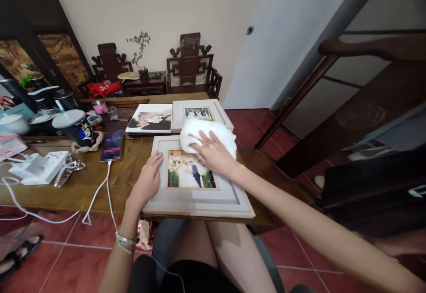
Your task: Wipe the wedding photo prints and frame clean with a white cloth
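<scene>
A light wooden picture frame (199, 206) with a grey-white mat lies flat at the table's front edge, a wedding photo (191, 171) in its middle. My right hand (211, 153), fingers spread and curved, holds a bunched white cloth (208, 129) against the frame's upper right part. The cloth hides that corner and the palm side of the hand. On the left side of the frame rests my left hand (149, 175), its fingers stretched out along the edge; the thumb is hidden. Behind, a second picture frame (178, 109) is partly covered by the cloth.
Left of the second frame lies a photo album (149, 118). Further left are a charging phone (112, 146), a lidded cup (75, 126), a power strip (46, 166) and a metal clip-like object (69, 169). White cables (98, 191) hang over the table edge (60, 200). A chair (189, 62) stands behind.
</scene>
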